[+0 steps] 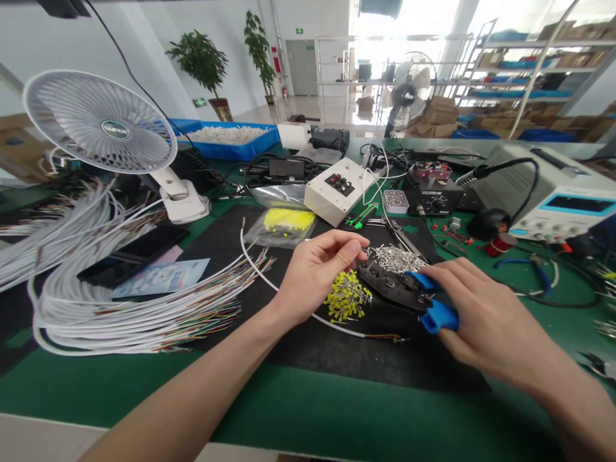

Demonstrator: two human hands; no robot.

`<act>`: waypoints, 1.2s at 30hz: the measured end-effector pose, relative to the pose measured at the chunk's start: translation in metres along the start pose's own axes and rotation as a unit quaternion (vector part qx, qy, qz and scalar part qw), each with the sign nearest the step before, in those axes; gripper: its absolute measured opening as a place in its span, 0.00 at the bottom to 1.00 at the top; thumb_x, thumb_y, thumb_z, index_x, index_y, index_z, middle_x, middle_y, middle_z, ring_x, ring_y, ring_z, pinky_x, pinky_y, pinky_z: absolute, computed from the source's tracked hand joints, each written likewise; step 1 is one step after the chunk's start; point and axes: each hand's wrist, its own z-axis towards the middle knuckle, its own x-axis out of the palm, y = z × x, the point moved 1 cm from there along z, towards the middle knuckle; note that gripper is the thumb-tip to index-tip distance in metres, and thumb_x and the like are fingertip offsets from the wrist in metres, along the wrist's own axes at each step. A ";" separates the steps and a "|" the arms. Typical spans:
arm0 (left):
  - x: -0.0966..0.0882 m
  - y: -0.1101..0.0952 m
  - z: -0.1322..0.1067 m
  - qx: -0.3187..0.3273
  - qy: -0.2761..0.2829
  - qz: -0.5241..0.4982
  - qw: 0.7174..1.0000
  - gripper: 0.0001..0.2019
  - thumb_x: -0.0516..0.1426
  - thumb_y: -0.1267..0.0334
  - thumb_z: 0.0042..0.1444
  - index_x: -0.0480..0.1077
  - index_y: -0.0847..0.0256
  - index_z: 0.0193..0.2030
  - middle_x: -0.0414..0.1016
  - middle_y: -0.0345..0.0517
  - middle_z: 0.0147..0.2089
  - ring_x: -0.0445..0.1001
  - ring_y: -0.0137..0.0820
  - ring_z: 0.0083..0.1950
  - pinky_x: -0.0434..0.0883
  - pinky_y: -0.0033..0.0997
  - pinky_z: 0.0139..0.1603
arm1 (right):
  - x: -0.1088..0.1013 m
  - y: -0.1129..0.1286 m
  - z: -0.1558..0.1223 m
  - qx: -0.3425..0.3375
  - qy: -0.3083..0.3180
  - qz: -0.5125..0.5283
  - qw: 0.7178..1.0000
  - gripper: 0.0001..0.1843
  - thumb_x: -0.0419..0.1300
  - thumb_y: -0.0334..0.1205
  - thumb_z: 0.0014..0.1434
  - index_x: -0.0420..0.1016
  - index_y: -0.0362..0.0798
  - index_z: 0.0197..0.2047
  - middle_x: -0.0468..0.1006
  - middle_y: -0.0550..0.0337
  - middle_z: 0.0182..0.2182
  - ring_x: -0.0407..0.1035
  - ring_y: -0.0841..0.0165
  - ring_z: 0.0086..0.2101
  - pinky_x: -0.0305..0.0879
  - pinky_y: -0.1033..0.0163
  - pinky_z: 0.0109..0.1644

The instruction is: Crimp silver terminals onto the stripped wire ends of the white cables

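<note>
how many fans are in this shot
2. One is the white desk fan, on the green table at the left; the other is a standing fan beyond the table, right of centre. Others could be hidden.

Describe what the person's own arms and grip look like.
Each grip is an ungloved human hand, left grip and right grip, with no ring visible. The left forearm and right forearm are bare as far as they show: no sleeve, watch or bracelet visible.
</note>
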 end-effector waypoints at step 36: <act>-0.018 -0.027 0.002 0.150 0.178 0.366 0.901 0.06 0.58 0.67 0.67 0.76 0.60 0.40 0.77 0.45 0.46 0.75 0.30 0.46 0.70 0.32 0.50 | 0.013 -0.001 0.009 -0.013 -0.019 -0.074 0.997 0.28 0.59 0.34 0.53 0.69 0.37 0.57 0.74 0.41 0.50 0.66 0.48 0.49 0.70 0.47 0.52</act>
